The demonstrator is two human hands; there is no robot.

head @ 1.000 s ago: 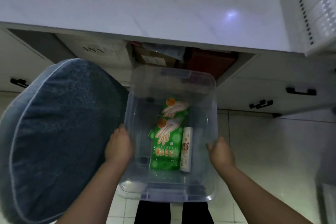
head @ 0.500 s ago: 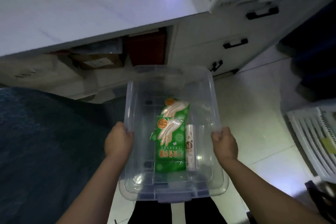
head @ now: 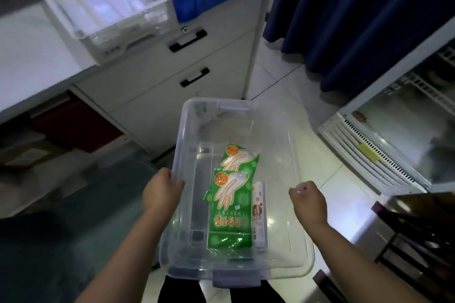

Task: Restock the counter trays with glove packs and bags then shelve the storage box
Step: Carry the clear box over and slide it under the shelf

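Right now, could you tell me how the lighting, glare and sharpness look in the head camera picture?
Head view: dim overall, darkest at the lower left; bright glare on the floor tiles beside the right hand; the clear storage box and green glove packs are fairly sharp; the white tray is smeared; wide-angle bending tilts the cabinet.

Both hands grip clear storage box [head: 236,265] rims; glove packs [head: 230,206] inside.

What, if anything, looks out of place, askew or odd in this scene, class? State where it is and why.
The clear tray on the counter sits askew, its front corner jutting past the counter edge above the drawers. The storage box, held at each side by the left hand and right hand, isn't empty: two green glove packs lie overlapping inside.
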